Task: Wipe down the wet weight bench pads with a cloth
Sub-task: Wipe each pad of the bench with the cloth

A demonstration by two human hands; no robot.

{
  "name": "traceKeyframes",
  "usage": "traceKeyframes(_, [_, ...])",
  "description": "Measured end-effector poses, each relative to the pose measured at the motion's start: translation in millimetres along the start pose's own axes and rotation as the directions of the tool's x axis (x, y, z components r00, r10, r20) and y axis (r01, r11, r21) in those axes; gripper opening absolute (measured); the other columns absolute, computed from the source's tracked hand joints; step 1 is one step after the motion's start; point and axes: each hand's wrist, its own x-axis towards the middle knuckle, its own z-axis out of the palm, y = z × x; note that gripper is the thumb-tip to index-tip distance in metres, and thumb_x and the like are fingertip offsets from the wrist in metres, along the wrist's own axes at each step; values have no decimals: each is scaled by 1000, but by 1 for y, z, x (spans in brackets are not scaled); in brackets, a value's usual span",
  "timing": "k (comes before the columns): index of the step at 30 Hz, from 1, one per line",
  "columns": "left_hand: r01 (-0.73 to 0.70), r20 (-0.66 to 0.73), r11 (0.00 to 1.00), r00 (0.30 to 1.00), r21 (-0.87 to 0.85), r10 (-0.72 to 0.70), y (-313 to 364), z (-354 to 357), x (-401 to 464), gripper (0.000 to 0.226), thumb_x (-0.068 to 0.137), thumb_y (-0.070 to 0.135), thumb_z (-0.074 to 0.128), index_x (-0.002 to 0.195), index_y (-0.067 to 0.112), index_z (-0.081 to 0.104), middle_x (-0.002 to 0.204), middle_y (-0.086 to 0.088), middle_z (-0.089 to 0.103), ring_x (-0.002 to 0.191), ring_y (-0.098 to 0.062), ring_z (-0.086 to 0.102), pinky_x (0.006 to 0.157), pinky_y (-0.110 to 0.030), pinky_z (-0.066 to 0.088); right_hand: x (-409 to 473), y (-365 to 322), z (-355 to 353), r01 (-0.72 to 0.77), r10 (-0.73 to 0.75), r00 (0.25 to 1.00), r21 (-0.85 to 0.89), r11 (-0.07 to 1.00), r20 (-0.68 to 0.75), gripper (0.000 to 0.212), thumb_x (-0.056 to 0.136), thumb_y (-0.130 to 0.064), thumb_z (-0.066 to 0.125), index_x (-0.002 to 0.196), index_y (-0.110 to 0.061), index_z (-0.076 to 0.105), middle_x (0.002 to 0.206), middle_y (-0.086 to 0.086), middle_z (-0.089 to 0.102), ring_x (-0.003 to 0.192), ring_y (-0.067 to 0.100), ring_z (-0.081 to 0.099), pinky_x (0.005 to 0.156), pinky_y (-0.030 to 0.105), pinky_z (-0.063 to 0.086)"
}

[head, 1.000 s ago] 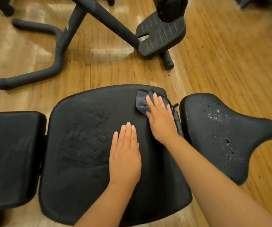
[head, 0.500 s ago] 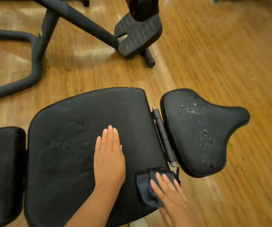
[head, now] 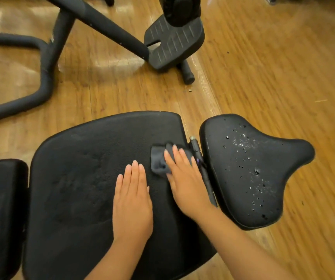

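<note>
A wide black bench pad (head: 77, 178) fills the middle of the head view. My left hand (head: 132, 199) lies flat on it, fingers together, holding nothing. My right hand (head: 184, 178) presses a small dark grey cloth (head: 158, 160) onto the pad's right edge, near its far corner. To the right, a smaller saddle-shaped black pad (head: 249, 168) is dotted with water droplets. Between the two pads runs a black hinge rod (head: 203, 168). Part of a third black pad (head: 1, 209) shows at the left edge.
Wooden floor (head: 273, 67) surrounds the bench. Beyond the pads stands a black machine with a curved tubular base (head: 45, 77), a slanted bar (head: 106, 25) and a ribbed foot plate (head: 174, 43).
My right hand slid the cloth from the pad's far right corner to the near corner, then back up along the right edge. The left hand stayed flat on the pad.
</note>
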Motion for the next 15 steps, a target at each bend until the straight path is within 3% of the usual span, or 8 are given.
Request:
traceKeyframes(4, [9, 2, 1000, 1000, 10, -9, 1, 1, 2, 52, 94, 21, 24, 141, -1, 32, 148, -16, 35, 139, -28, 29, 112, -41, 15, 87, 0, -12, -34, 34, 999, -29, 999, -17, 53, 101, -24, 30, 150, -24, 10, 159, 2, 1, 145, 19, -3, 116, 40, 0])
traceKeyframes(8, [16, -4, 1000, 1000, -2, -16, 0, 0, 4, 51, 95, 19, 25, 142, 0, 32, 149, -16, 34, 139, -27, 28, 112, -41, 16, 142, 1, -30, -29, 29, 999, 2, 1000, 33, 50, 102, -24, 27, 150, -21, 14, 159, 4, 7, 145, 21, 0, 116, 42, 3])
traceKeyframes(11, [19, -11, 1000, 1000, 2, -19, -1, 1, 4, 51, 95, 18, 26, 142, 0, 32, 149, -16, 34, 140, -27, 28, 113, -41, 16, 158, 2, -36, -13, 13, 995, -7, 1000, 101, 48, 102, -25, 26, 150, -19, 17, 158, 3, 11, 145, 20, 2, 116, 42, 4])
traceKeyframes(15, [14, -17, 1000, 1000, 8, -14, -3, 1, 2, 51, 94, 18, 26, 141, 0, 33, 148, -16, 35, 139, -28, 29, 113, -40, 15, 137, -6, -27, 105, -105, 994, -14, 994, 33, 49, 101, -23, 30, 149, -21, 19, 158, -1, 12, 145, 18, 2, 115, 39, 0])
